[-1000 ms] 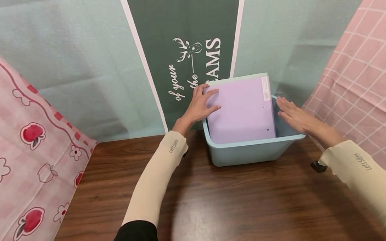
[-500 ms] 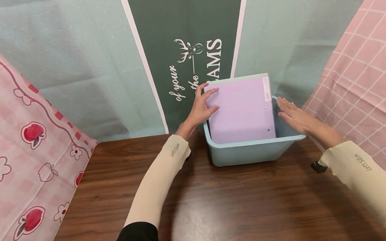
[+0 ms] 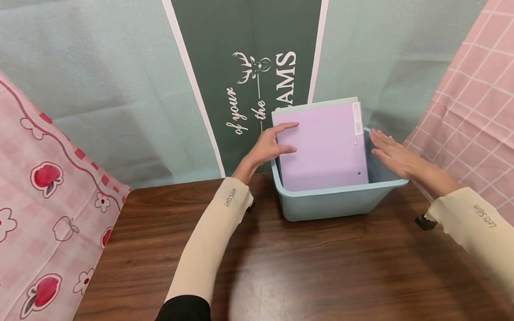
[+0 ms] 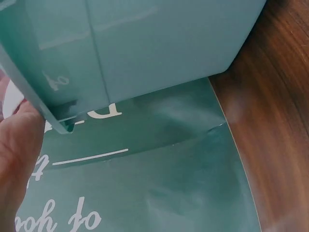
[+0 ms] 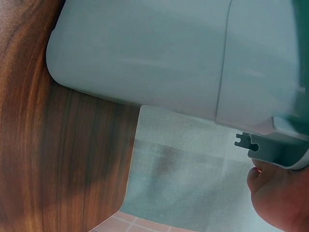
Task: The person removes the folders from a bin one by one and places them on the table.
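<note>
The lilac folder (image 3: 324, 148) is filling the left and middle of the blue bin (image 3: 326, 205), leaving a gap toward its right wall. The left hand (image 3: 268, 145) is obstructing the folder's left side; the right hand (image 3: 394, 155) is covering the right rim. The cloth backdrop (image 3: 243, 24) is bounding the rear; the worktop (image 3: 312, 272) is leaving room in front.

Left fingers (image 3: 284, 127) parted — right fingers (image 3: 381, 138) straight

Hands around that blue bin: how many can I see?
2. The left hand is at the left edge of the purple folder; the right hand is at the right end of the blue bin. No other hand shows.
</note>
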`<state>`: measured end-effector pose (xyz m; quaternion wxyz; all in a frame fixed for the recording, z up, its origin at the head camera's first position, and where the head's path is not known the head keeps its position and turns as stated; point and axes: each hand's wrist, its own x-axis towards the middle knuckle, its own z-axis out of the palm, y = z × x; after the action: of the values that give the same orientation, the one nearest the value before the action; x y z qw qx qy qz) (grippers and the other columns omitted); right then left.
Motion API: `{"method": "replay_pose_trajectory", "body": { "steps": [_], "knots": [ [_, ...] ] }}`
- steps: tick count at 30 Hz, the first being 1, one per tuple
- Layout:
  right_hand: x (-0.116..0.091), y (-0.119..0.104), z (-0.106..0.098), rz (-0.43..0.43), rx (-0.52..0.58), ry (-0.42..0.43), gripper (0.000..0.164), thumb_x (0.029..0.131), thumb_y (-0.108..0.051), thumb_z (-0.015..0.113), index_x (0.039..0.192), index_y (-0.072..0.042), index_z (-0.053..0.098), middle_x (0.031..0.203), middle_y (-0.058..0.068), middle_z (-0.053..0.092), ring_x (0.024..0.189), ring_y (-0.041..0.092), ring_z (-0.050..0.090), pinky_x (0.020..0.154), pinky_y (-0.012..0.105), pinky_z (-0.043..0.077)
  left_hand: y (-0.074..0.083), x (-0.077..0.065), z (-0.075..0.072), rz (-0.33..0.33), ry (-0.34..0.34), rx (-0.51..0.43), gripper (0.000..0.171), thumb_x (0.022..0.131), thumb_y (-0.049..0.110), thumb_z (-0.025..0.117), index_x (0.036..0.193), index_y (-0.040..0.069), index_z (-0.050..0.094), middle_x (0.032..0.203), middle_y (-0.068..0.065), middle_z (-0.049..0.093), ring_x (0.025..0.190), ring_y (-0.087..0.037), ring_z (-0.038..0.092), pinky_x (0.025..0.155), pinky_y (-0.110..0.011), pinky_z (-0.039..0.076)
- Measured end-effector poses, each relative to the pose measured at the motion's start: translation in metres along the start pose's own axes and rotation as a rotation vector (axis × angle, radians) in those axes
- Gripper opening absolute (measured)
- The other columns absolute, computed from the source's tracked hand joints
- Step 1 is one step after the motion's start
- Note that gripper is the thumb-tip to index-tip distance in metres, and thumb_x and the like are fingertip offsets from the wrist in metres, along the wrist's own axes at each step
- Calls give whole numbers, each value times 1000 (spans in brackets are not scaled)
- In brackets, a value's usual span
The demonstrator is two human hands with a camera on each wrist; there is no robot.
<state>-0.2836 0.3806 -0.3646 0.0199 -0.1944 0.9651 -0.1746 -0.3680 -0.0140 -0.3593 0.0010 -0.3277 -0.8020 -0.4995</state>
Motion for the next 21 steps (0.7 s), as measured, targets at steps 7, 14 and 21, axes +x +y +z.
{"method": "replay_pose_trajectory", "body": {
  "steps": [7,14,21],
  "knots": [
    [-1,-1,0,-9,18,4,65,117,-27,27,163,13,5,171,34,1,160,49,-1,131,54,-3,8,1,-1,-61,-138,28,75,81,5,91,149,22,64,156,0,58,143,-9,48,111,-21,42],
    [-1,1,0,-28,27,12,64,117,-27,26,162,14,6,170,36,2,160,50,-1,131,52,-5,12,1,8,-61,-102,159,76,77,6,95,146,24,67,150,1,63,140,-13,54,106,-21,47],
    [0,2,0,-32,25,13,63,117,-26,24,162,15,6,170,37,2,160,51,0,131,52,-5,13,-2,14,-87,-9,83,69,77,0,93,139,25,73,146,2,67,135,-11,57,96,-25,54]
  ]
}}
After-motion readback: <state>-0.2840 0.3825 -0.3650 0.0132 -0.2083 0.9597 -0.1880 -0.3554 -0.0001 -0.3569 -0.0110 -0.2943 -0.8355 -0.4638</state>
